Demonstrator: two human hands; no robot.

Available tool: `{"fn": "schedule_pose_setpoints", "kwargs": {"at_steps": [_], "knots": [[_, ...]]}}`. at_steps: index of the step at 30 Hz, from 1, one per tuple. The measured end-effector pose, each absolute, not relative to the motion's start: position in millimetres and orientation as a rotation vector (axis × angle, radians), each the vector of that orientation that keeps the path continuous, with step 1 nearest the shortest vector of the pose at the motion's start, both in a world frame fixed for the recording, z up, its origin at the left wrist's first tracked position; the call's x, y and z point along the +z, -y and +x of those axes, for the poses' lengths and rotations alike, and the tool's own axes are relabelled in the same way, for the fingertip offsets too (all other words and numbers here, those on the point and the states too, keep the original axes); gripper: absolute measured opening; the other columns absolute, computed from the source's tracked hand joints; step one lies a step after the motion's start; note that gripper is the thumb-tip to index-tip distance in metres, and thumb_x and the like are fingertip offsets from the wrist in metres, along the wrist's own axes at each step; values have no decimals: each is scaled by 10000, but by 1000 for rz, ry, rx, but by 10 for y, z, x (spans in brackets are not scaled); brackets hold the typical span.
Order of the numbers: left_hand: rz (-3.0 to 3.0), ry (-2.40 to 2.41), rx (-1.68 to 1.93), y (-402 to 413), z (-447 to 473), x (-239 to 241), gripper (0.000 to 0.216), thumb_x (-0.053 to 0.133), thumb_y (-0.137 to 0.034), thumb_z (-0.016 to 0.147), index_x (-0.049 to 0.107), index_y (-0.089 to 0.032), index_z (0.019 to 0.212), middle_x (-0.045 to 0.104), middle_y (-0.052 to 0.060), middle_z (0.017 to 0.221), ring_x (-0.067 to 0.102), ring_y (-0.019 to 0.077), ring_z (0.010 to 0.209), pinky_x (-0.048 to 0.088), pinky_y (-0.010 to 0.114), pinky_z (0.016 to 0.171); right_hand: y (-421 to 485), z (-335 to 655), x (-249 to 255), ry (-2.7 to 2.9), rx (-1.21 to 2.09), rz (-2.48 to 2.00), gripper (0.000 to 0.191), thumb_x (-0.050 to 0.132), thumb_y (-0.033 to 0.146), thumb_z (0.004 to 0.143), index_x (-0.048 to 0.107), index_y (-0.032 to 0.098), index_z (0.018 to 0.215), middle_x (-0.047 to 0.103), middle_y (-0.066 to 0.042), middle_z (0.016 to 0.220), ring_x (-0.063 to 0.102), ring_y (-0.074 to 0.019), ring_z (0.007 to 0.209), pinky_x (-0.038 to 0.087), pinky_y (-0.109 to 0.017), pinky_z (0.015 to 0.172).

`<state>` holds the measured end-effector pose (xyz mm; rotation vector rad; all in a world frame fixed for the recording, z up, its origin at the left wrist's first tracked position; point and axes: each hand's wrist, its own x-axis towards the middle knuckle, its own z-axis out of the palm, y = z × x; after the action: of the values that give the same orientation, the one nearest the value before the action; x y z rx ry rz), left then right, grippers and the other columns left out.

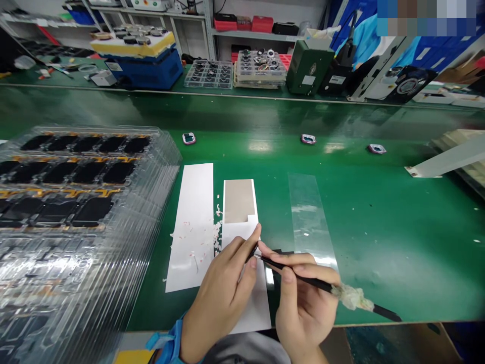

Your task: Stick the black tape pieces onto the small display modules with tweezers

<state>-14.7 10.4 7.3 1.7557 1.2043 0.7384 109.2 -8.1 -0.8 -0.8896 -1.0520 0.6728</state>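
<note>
The right hand (303,303) has its fingers clamped on black tweezers (299,277), whose rear end is wrapped in whitish tape. The left hand (223,290) has thumb and forefinger pinched together right at the tweezers' tip; whether anything tiny sits between them cannot be told. Both hands hover over the near end of a narrow white sheet (242,230) on the green desk (379,227). A tan patch (238,200) covers that sheet's far end. Left of the sheet lies a wider white sheet (193,217), right of it a clear film strip (308,212), and further left a stack of clear trays (76,202)
</note>
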Motion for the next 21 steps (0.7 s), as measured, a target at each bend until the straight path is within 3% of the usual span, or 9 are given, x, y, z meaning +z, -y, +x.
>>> {"fn": "schedule_pose_setpoints", "kwargs": {"at_steps": [21], "knots": [[1755, -1202, 722, -106, -136, 76, 517, 318, -245, 1040, 247, -369, 1537, 570, 46, 1077, 562, 224, 995, 466, 372, 852, 96, 1096, -39, 983, 746, -875, 217, 448, 21, 958, 492, 226, 1017, 671, -45, 964, 728, -203, 986, 667, -391, 793]]}}
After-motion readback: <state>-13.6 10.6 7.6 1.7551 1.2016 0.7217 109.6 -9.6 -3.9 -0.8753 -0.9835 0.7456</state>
